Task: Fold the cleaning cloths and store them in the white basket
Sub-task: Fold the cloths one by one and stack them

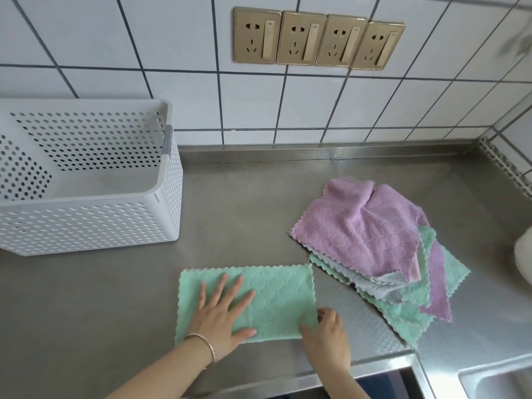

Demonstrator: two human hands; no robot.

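A green cleaning cloth [273, 295] lies flat as a long rectangle near the counter's front edge. My left hand [221, 315] presses on its left half with straight, spread fingers. My right hand [325, 338] pinches the cloth's near right corner between thumb and fingers. A loose pile of cloths [374, 249] sits to the right, a purple one on top of grey, green and purple ones. The white perforated basket [95, 223] stands at the left with nothing visible inside it.
The steel counter [244, 203] runs back to a white tiled wall with four gold sockets [316, 38]. A sink [495, 381] shows at the bottom right corner. A white object [524, 254] sits at the right edge.
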